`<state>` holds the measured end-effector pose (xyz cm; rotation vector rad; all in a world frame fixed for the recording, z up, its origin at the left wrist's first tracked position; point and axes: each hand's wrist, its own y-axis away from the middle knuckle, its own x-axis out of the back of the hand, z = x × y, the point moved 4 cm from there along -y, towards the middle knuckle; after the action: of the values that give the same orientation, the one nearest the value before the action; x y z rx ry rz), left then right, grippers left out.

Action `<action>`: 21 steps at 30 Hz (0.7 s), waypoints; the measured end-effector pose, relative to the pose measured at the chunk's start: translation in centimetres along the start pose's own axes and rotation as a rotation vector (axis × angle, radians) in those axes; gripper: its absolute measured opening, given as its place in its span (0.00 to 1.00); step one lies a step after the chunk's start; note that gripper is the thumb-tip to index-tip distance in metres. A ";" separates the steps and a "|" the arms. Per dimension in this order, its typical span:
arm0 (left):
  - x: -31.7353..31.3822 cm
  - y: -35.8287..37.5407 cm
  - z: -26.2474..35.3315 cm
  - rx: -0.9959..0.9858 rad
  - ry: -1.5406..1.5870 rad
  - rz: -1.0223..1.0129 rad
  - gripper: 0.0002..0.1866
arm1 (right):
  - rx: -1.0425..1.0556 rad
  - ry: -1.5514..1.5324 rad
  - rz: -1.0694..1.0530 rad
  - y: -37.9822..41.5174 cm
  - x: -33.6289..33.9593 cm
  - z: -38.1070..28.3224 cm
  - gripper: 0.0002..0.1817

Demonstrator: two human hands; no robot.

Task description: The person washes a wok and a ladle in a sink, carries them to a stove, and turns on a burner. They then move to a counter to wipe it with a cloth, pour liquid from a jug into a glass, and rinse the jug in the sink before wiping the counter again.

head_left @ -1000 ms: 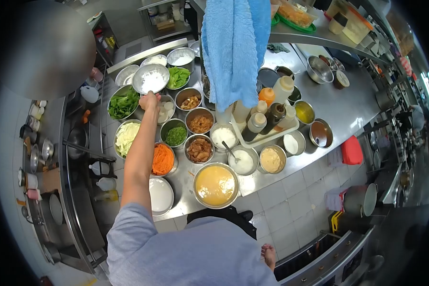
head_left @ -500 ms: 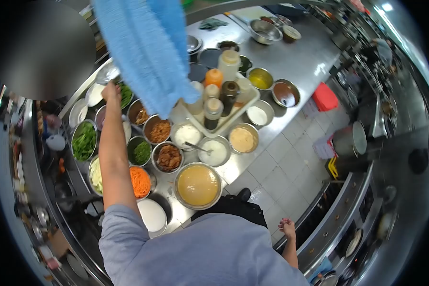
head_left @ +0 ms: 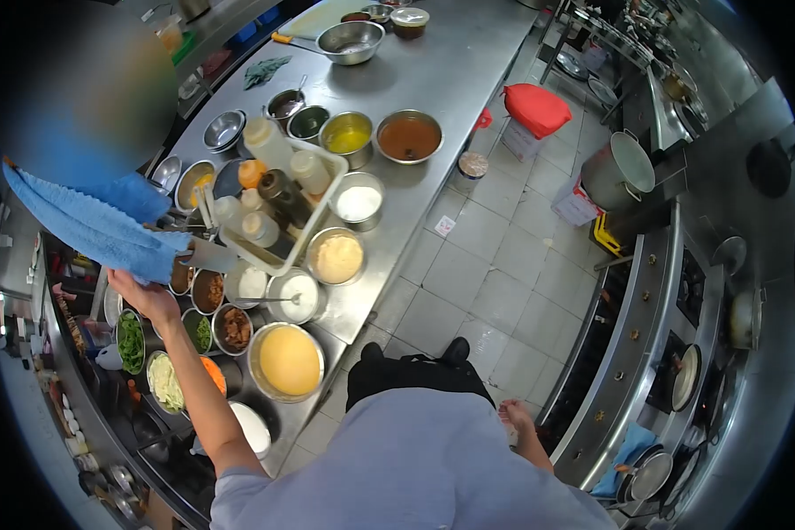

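My left hand (head_left: 152, 303) reaches over the pots on the left side of the counter. Its fingers pass behind a hanging blue towel (head_left: 88, 228), so what they hold, if anything, is hidden. Near that forearm stand metal pots of green herbs (head_left: 131, 343), shredded cabbage (head_left: 165, 382), orange shreds (head_left: 213, 374) and brown chopped pieces (head_left: 237, 328). A large bowl of yellowish liquid (head_left: 290, 360) is closer to me. My right hand (head_left: 516, 414) hangs low by my right side, with loosely bent fingers and nothing visible in it.
A white bin of squeeze bottles (head_left: 323, 207) stands mid-counter. Around it are bowls of yellow liquid (head_left: 348, 134), brown sauce (head_left: 409, 135) and white contents (head_left: 359, 202). Tiled floor (head_left: 468, 265) separates the counter from the stove (head_left: 632, 340). A red stool (head_left: 537, 109) stands beyond.
My view has turned, so the counter appears shifted left. My left hand has come back from the far pots and a shiny metal dish, and its fingers are now behind the towel. My right hand stays low.
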<state>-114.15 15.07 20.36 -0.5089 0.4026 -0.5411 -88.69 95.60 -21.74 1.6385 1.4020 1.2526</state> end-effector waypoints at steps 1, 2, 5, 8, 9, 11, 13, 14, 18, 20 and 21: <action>-1.6 0.2 1.2 -0.005 -0.115 -0.017 0.27 | 0.014 0.005 -0.005 -0.7 1.0 -1.3 0.09; -3.1 0.4 2.1 -0.011 -0.231 -0.033 0.27 | 0.039 0.004 -0.004 -1.5 2.1 -2.7 0.10; -1.0 -2.1 -0.8 -0.015 -0.384 0.133 0.20 | 0.129 -0.001 0.012 -4.0 6.5 -6.7 0.12; 0.8 -4.4 -2.9 0.048 -0.427 0.299 0.18 | 0.201 -0.020 0.031 -6.2 11.2 -9.8 0.14; 1.0 -4.5 -2.7 0.066 -0.522 0.328 0.19 | 0.213 -0.036 0.033 -7.0 13.1 -10.1 0.15; 0.0 -3.9 -1.6 0.083 -0.645 0.394 0.21 | 0.212 -0.076 0.051 -8.6 16.3 -10.3 0.15; -1.4 -3.3 -0.1 0.082 -0.704 0.467 0.24 | 0.182 -0.121 0.083 -9.9 18.8 -9.7 0.14; -1.9 -2.8 0.6 0.068 -0.751 0.532 0.25 | 0.150 -0.147 0.088 -10.6 19.6 -9.1 0.14; -6.9 1.1 5.2 -0.058 -1.062 0.677 0.38 | 0.012 -0.213 0.075 -14.4 21.0 -7.1 0.10; -10.4 3.3 6.3 -0.291 -1.449 0.784 0.43 | -0.032 -0.202 0.053 -16.4 20.5 -7.1 0.10; -10.2 4.0 5.3 -0.337 -1.214 0.697 0.43 | -0.036 -0.179 0.042 -17.4 20.1 -8.1 0.09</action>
<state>-118.05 25.79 24.71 -0.8669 -0.5092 0.5515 -102.97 118.13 -29.60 1.7184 1.2353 1.1171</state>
